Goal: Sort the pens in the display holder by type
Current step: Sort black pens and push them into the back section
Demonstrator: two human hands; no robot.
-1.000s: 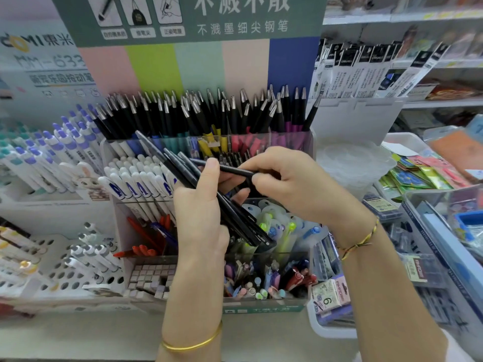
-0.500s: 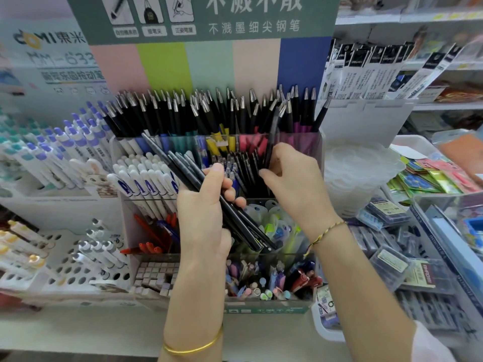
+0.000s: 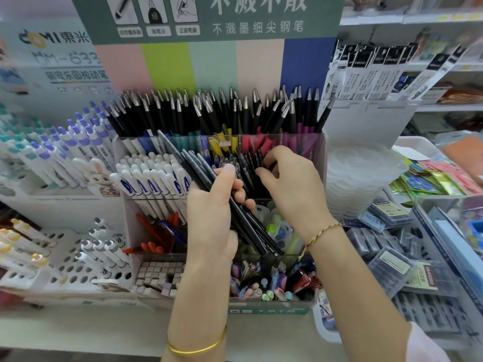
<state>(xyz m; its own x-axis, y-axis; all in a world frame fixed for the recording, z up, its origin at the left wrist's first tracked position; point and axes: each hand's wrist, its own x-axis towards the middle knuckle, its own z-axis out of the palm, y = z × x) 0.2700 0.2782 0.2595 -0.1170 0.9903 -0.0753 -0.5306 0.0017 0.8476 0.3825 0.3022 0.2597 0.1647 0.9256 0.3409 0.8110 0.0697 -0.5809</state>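
Before the display holder (image 3: 271, 310), black pens (image 3: 257, 237) are gripped by the left hand (image 3: 211, 223); the right hand's (image 3: 290, 186) hold cannot be told.

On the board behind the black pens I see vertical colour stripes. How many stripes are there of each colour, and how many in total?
Pink stripe: 1
Green stripe: 1
Pale teal stripe: 1
Peach stripe: 1
Blue stripe: 1
Total: 5

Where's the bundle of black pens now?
Head view, centre: the bundle of black pens sits gripped in the left hand, just right of the white pens.
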